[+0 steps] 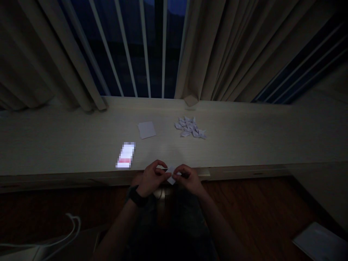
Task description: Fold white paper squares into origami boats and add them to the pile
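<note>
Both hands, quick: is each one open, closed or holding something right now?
Left hand: closed, holding the small white paper at its left.
Right hand: closed, holding the same paper at its right.

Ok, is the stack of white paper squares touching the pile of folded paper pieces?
Apart: the head view shows a strip of pale surface between the paper squares and folded pieces.
</note>
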{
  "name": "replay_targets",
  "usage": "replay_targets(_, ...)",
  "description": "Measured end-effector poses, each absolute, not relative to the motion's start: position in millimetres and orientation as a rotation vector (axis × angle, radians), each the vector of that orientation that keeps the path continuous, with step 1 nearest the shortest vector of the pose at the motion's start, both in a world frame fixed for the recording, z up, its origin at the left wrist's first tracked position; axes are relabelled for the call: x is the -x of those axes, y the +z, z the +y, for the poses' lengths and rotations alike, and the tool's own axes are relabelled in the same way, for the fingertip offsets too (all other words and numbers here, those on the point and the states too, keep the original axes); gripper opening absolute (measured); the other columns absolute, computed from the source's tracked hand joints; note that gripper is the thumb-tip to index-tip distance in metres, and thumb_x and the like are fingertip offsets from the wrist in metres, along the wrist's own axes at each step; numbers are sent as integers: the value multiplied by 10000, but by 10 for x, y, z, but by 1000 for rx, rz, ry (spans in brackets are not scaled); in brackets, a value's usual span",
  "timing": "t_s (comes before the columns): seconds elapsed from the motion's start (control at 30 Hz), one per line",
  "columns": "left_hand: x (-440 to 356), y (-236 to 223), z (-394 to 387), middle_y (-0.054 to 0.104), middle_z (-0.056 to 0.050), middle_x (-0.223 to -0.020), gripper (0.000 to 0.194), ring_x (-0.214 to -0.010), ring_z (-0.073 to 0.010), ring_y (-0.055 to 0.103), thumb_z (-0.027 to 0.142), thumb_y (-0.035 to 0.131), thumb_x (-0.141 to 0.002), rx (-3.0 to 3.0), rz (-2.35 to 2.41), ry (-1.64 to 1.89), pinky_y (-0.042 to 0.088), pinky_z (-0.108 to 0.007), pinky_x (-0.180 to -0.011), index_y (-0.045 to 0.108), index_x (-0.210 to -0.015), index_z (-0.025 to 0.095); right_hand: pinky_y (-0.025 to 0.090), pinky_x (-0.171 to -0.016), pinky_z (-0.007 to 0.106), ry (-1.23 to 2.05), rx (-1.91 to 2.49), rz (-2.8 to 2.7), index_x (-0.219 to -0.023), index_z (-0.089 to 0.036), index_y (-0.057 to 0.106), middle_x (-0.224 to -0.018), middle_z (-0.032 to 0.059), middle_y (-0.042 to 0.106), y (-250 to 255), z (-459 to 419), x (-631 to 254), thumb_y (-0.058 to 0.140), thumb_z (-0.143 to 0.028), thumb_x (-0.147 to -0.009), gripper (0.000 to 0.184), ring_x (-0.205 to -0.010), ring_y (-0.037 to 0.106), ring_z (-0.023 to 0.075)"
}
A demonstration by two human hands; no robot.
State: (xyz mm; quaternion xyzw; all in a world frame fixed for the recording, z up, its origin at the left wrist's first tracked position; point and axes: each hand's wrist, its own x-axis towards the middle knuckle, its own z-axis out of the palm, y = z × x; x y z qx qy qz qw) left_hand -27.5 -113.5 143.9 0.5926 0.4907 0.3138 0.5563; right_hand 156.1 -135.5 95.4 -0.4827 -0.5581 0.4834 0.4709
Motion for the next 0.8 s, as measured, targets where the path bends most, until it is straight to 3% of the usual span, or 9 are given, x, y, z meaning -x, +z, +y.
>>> replay_targets(0.27,337,1447,-1093,663,8,-658,344,-598,-129,620,352,678,-730,-1266,976,702,442,-219,-546,455,-939,194,514,-722,307,1316,1119,-1322,-850,-221,730,-827,24,714,1047,-1361,-1647,688,-399,-728,220,-775,650,178)
replay_targets(0.5,310,1422,-1136,654,12,-630,291,-558,-134,619,352,651,-752,-1319,1037,748,459,-229,-528,435,-869,195,506,-612,274,1246,1105,-1338,-780,-208,707,-691,12,681,998,-1351,-1679,672,-412,-749,209,-645,628,158)
replay_targets(0.67,304,1440,-1134,653,11,-624,267,-566,-144,631,335,644,-753,-1334,1064,743,464,-235,-529,446,-866,197,498,-716,276,1271,1092,-1470,-869,-212,686,-816,16,687,1041,-1352,-1710,618,-378,-810,188,-768,633,153)
replay_targets(0.8,308,1423,-1143,645,14,-638,232,-580,-131,621,325,637,-756,-1325,1046,746,464,-232,-548,464,-837,191,498,-665,268,1302,1082,-1428,-826,-209,646,-754,3,659,1040,-1358,-1716,608,-375,-815,171,-708,621,147)
